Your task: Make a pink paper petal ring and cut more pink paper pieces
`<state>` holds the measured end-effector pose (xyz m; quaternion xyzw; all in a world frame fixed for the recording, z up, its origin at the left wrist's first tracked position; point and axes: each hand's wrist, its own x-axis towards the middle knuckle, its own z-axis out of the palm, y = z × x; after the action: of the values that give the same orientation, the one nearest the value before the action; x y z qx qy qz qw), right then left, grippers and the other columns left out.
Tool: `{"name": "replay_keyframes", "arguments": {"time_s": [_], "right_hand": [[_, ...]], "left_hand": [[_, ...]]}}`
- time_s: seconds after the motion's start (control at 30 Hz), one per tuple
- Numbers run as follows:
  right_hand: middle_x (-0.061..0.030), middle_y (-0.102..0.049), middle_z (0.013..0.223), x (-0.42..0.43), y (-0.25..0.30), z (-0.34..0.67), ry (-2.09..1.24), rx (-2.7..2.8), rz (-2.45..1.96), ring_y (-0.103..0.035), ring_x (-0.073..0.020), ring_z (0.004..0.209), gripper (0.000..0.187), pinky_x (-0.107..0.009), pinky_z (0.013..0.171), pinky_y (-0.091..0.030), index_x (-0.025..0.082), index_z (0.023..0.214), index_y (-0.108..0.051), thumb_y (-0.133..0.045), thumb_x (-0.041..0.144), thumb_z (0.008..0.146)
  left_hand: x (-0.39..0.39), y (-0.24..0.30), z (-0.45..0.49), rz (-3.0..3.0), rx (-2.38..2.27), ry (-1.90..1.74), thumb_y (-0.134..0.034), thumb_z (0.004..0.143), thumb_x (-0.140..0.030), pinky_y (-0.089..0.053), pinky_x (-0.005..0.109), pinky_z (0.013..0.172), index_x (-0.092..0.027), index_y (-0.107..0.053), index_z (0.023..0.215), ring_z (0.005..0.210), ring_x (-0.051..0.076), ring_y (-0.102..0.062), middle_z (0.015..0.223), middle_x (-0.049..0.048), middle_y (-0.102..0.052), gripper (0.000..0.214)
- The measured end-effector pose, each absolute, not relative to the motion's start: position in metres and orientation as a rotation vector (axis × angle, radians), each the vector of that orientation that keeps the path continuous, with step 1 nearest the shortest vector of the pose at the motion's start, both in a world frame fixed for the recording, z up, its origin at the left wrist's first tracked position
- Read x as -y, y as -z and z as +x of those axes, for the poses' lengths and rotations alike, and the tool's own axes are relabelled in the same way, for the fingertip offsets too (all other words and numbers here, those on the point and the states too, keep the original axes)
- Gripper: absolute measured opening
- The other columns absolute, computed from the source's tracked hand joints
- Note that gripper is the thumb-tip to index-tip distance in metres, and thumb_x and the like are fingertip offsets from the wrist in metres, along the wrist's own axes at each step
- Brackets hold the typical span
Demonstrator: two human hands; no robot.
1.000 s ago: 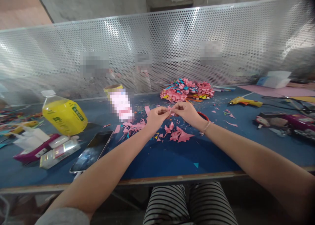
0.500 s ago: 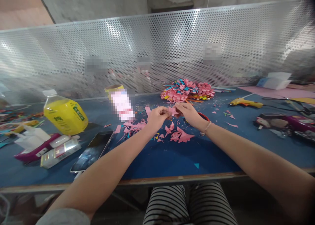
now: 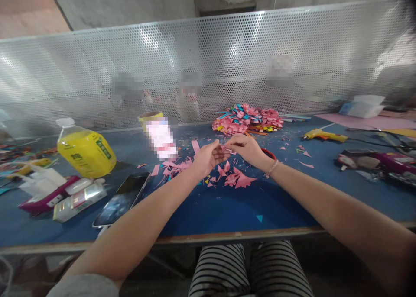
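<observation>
- Nearest my view: striped trousers (image 3: 217, 271), below the edge of the blue worktop (image 3: 221, 214).
- Next, a dark phone (image 3: 125, 199) lies flat, to the left of pink cutouts (image 3: 240, 179).
- Beyond the cutouts, I see the right hand (image 3: 249, 150), its grip pinching a small pink paper piece (image 3: 224, 148).
- Just beside, the left hand (image 3: 208, 157) has its grip loosely parted; I cannot tell whether it touches the piece.
- Farther, a paper bundle (image 3: 242, 119) before a perforated panel (image 3: 208, 63).
</observation>
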<state>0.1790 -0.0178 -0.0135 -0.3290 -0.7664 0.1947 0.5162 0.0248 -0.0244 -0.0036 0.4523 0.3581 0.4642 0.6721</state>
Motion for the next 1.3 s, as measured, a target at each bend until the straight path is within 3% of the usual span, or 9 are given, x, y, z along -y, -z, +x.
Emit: {"name": "replay_keyframes", "arguments": {"time_s": [0.1, 0.2, 0.37, 0.63, 1.3], "right_hand": [[-0.0022, -0.060, 0.074, 0.016, 0.014, 0.181, -0.400, 1.867, -0.752, -0.054, -0.0124, 0.071, 0.010, -0.028, 0.067, -0.044, 0.020, 0.071, -0.065, -0.055, 0.019, 0.073], [-0.0030, -0.059, 0.082, 0.017, 0.014, 0.180, -0.376, 1.831, -0.806, -0.054, -0.0117, 0.070, 0.011, -0.027, 0.064, -0.045, 0.020, 0.075, -0.064, -0.054, 0.016, 0.071], [-0.0035, -0.059, 0.086, 0.015, 0.016, 0.177, -0.524, 1.693, -0.902, -0.053, -0.0098, 0.064, 0.018, -0.025, 0.059, -0.045, 0.018, 0.088, -0.057, -0.055, 0.019, 0.070], [0.0004, -0.056, 0.066, 0.019, 0.014, 0.175, -0.753, 1.691, -0.866, -0.051, -0.0090, 0.058, 0.009, -0.025, 0.056, -0.044, 0.016, 0.075, -0.054, -0.056, 0.022, 0.069], [0.0015, -0.054, 0.061, 0.026, 0.008, 0.173, -0.834, 1.688, -0.876, -0.049, -0.0082, 0.055, 0.010, -0.024, 0.056, -0.043, 0.016, 0.070, -0.056, -0.056, 0.027, 0.069]], "left_hand": [[0.024, 0.002, 0.024, 0.982, -0.757, -1.028, -0.064, 0.068, -0.016, -0.048, 0.024, 0.067, -0.010, -0.063, 0.069, 0.062, 0.010, -0.060, 0.066, 0.0063, -0.065, 0.006], [0.023, 0.001, 0.023, 1.002, -0.716, -1.078, -0.067, 0.061, -0.006, -0.047, 0.020, 0.067, -0.010, -0.065, 0.071, 0.062, 0.007, -0.059, 0.069, 0.0042, -0.065, 0.011], [0.023, 0.001, 0.022, 1.032, -0.721, -1.163, -0.067, 0.058, -0.006, -0.045, 0.020, 0.059, -0.011, -0.066, 0.068, 0.055, 0.006, -0.055, 0.062, 0.0014, -0.062, 0.011], [0.024, 0.002, 0.024, 1.037, -0.718, -1.219, -0.068, 0.058, -0.009, -0.047, 0.021, 0.062, -0.012, -0.063, 0.063, 0.055, 0.007, -0.055, 0.060, 0.0008, -0.060, 0.008], [0.026, 0.003, 0.025, 1.048, -0.676, -1.230, -0.068, 0.060, -0.011, -0.046, 0.023, 0.065, -0.013, -0.061, 0.063, 0.057, 0.008, -0.057, 0.061, 0.0010, -0.062, 0.008]]}}
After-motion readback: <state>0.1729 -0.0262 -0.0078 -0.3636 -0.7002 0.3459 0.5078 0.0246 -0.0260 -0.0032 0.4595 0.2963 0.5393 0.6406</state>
